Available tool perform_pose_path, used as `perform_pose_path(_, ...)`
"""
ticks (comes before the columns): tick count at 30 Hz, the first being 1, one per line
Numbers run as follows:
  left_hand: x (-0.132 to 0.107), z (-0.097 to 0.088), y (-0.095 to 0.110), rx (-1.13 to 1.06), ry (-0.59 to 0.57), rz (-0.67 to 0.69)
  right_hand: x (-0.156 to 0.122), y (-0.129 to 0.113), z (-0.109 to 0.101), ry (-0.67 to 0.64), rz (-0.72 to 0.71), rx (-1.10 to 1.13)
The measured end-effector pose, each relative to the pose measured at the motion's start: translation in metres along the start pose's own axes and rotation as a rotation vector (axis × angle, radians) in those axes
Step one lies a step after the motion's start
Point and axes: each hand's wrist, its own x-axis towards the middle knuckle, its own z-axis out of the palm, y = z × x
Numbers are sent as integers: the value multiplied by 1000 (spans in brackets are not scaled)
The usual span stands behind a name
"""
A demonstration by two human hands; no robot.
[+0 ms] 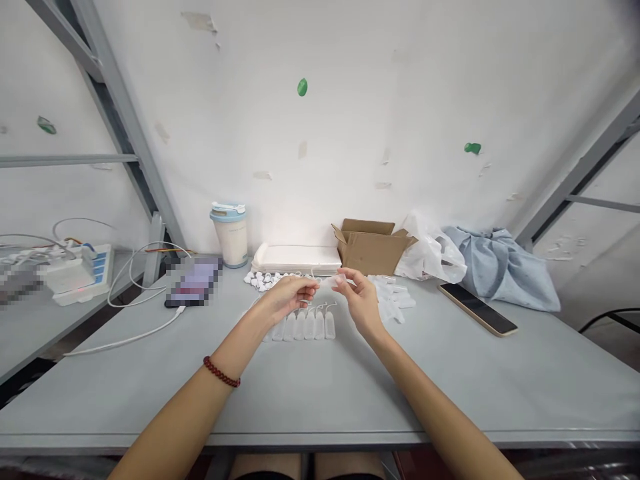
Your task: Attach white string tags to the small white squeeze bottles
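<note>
My left hand (pixel 289 295) and my right hand (pixel 359 298) meet above the grey table (pixel 320 393), both pinched on one small clear plastic bottle (pixel 329 282) held between them. Just below the hands a row of several small clear bottles (pixel 305 325) lies side by side on the table. A heap of small white caps (pixel 263 279) sits behind my left hand. A pile of loose clear bottles (pixel 393 293) lies to the right of my right hand. A red bead bracelet (pixel 221 373) is on my left wrist.
A white cup with a blue lid (pixel 230 233), a stack of white trays (pixel 297 259), an open cardboard box (pixel 370 247), a white plastic bag (pixel 430 257) and blue cloth (pixel 500 267) line the wall. One phone (pixel 477 309) lies right, another on a cable (pixel 193 283) left.
</note>
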Motion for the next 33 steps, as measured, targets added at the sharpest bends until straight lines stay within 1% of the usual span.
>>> perform_pose_path(3,0,3,-2,-24,8,-13,1,-2,0,43,96,190)
perform_pose_path(5,1,4,-3,-52,13,-30,1,-3,0,29,131,268)
perform_pose_path(7,3,4,-4,-85,19,-53,0,-6,1,-14,155,294)
perform_pose_path(10,5,3,-4,-155,16,-86,-2,-10,2,-88,180,273)
perform_pose_path(13,4,2,-2,-226,-8,-120,-2,-12,1,-139,175,204)
perform_pose_path(16,3,3,0,-271,-14,-133,-1,-10,1,-157,135,128)
perform_pose_path(19,2,4,1,-292,-11,-127,0,-9,1,-159,110,99)
perform_pose_path(23,3,4,-1,-276,-7,-88,1,-11,0,-165,115,95)
perform_pose_path(27,3,4,-2,-214,9,-25,-1,-12,0,-187,124,120)
perform_pose_path(29,2,5,-3,-163,42,35,-2,-11,0,-194,140,147)
perform_pose_path(33,1,8,-3,-97,162,136,-3,-11,1,-199,159,176)
